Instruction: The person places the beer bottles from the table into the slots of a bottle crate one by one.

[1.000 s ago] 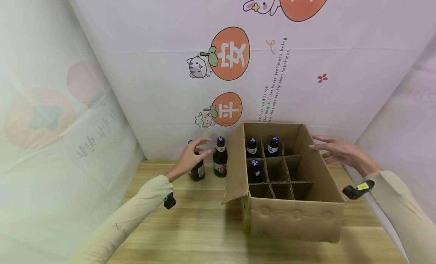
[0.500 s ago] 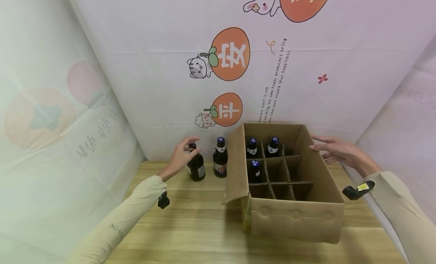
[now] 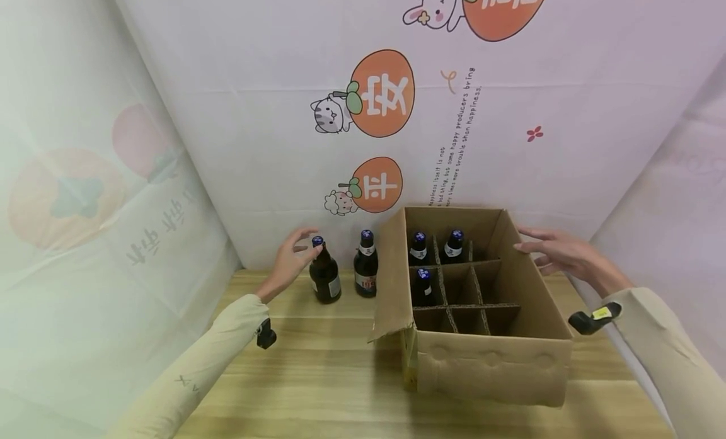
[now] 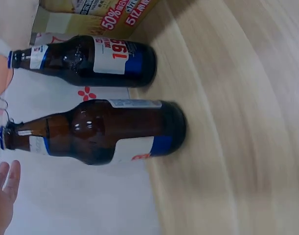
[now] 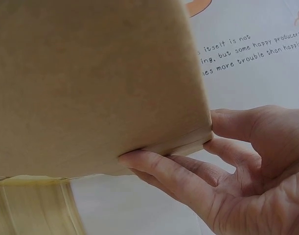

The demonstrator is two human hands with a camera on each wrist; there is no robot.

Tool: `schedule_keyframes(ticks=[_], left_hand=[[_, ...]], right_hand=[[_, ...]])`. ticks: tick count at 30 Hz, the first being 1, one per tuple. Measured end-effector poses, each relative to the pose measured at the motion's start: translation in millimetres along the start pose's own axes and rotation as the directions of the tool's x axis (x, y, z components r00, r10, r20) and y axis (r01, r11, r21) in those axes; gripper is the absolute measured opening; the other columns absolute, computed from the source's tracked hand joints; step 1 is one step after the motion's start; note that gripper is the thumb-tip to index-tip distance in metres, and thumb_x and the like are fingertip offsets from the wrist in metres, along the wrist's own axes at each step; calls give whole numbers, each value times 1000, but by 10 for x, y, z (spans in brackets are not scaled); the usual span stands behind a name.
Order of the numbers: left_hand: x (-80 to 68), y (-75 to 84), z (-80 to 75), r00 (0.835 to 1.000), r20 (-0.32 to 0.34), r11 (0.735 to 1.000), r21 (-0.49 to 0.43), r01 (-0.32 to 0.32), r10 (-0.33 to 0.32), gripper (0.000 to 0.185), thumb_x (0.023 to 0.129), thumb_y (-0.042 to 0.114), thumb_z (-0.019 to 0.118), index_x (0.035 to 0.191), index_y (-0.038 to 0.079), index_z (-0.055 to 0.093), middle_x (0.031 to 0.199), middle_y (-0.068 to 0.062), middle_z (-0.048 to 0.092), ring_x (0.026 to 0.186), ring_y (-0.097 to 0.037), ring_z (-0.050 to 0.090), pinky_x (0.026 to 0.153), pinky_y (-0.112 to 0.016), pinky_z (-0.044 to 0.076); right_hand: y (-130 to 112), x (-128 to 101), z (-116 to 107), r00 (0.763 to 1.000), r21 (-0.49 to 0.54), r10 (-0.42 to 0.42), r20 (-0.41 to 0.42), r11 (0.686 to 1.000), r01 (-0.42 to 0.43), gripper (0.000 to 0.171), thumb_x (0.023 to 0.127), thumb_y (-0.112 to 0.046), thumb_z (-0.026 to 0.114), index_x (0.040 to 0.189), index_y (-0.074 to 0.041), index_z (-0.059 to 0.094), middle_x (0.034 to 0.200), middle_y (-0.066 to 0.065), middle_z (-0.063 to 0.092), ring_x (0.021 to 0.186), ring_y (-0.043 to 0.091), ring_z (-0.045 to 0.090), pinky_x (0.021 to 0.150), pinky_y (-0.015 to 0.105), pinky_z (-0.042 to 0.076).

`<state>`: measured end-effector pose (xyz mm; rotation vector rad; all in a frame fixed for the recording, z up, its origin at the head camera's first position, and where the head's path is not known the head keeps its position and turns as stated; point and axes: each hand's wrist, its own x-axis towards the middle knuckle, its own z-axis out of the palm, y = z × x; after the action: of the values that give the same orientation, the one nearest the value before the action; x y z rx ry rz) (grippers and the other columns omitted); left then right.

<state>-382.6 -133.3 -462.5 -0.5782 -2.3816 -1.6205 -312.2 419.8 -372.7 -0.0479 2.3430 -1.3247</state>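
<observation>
My left hand [image 3: 292,259] is beside the neck of the left brown beer bottle [image 3: 326,281], thumb and fingers spread around the blue-capped top. In the left wrist view, its fingertips [image 4: 12,181] show just off the neck of that beer bottle. A second beer bottle [image 3: 366,269] stands upright to its right, close to the box flap. My right hand [image 3: 567,253] holds the right side of an open cardboard box [image 3: 493,366]. In the right wrist view, its fingers [image 5: 164,169] lie on both sides of the cardboard edge.
Cardboard dividers [image 3: 476,281] split the box into cells; three beer bottles stand in the left and back ones. The left flap [image 3: 393,281] sticks out toward the loose bottles. Behind the wooden table [image 3: 306,376] is a printed white curtain [image 3: 272,143].
My left hand has moved left and down, from over the left bottle to beside its neck. The right hand has stayed at the box, and both loose bottles stand where they were.
</observation>
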Motion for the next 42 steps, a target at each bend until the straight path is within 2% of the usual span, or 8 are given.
schedule_keyframes(ticks=[8,12,17,21,27,33,38,42], left_hand=[[9,-170,-49,994,41,995,-6,104,-104,61,91,27,70,145,23,43,154,-8,39,144,-39,32,114,-59,31],[4,-108,-66,989,80,992,-16,128,-126,63,93,23,68,149,18,39,157,-8,35,145,-42,28,116,-62,26],[23,-166,-63,981,140,988,-52,145,-137,64,95,23,65,151,16,35,158,-6,34,147,-38,28,119,-61,19],[52,-288,-24,970,171,982,-40,183,-174,66,95,28,65,152,23,33,160,-3,33,146,-35,31,119,-59,21],[46,-348,41,947,211,969,-5,248,-241,67,96,25,63,154,22,29,156,-13,37,143,-41,34,113,-63,29],[26,-394,113,957,178,973,22,230,-230,58,99,24,59,151,17,34,153,-14,41,136,-43,43,108,-59,40],[29,-399,144,965,143,976,49,213,-218,56,99,20,59,149,9,36,147,-16,47,138,-39,42,112,-54,38],[49,-393,134,963,156,975,29,219,-221,50,99,21,59,144,11,43,144,-15,49,139,-39,42,112,-55,37]], right_hand=[[27,13,-2,1000,-5,-7,-3,1000,7,80,101,-34,52,157,-15,-1,156,33,18,133,58,36,99,49,51],[30,13,-7,1000,-4,-11,-4,1000,11,80,101,-35,53,157,-15,-1,156,32,18,133,58,36,98,49,52],[8,-5,-7,1000,4,-6,-8,1000,6,81,101,-35,53,157,-16,-1,156,32,19,133,56,37,98,48,52],[3,-3,-8,1000,-3,-5,-14,1000,5,80,101,-35,53,157,-16,-1,156,32,19,133,55,38,99,48,51],[15,-13,18,1000,-21,-14,-20,1000,14,80,101,-36,53,158,-16,1,155,32,20,132,59,36,99,50,51],[35,0,42,1000,-8,-5,-23,1000,5,80,100,-35,53,158,-15,1,155,32,20,132,57,38,98,49,52],[29,4,40,1000,-7,-1,-30,1000,1,80,100,-37,54,158,-16,2,155,32,21,132,55,40,96,46,53],[18,0,26,999,-3,-5,-37,1000,5,81,100,-36,53,157,-14,1,154,33,22,130,54,44,94,46,55]])
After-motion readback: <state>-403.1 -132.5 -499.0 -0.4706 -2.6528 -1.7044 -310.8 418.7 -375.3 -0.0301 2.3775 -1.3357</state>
